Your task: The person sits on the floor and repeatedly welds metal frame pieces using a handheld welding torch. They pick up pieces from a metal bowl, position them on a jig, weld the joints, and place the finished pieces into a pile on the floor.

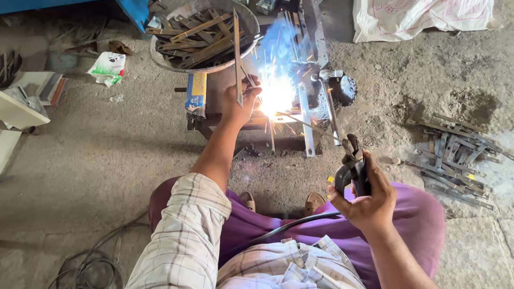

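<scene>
Two hands at work, both occupied. Nearest the camera, checked shirt sleeves and purple trousers; the person squats over a rough concrete floor, sandal toes just showing between the knees.

Right hand (pixel 365 200) is clenched round the black insulated handle of a welding holder (pixel 352 167), a dark cable (pixel 292 223) trailing back across the lap. A thin welding rod (pixel 308 124) runs from the holder's clamp up and left to the arc (pixel 276 96), a white-blue glare throwing sparks and pale smoke.

Left hand (pixel 240 101) reaches forward and grips a flat steel strip (pixel 236 56), held upright just left of the arc, over the near edge of the low metal stand (pixel 251 126). Exact contact between strip and work is washed out by the glare.

Step in hand, as I judge it: a weld being laid at the foot of the strip. Next move would call for a steady left hand, a constant rod gap, and eyes kept off the glare.

Materials: long flat bars (pixel 306 120) lie on the stand, grey, mill-scaled, hard-edged. A packet of rods (pixel 196 95), yellow and blue, hangs at the stand's left edge.

Farther off, a dented round metal basin (pixel 206 35) heaped with rusty brown strips. To the right on the floor, a loose pile of cut strips (pixel 452 158), dull grey. At the far edge, a white woven sack (pixel 423 18); at left, a crumpled white bag (pixel 107 67) and loose wire coils (pixel 88 265) near the left knee.
</scene>
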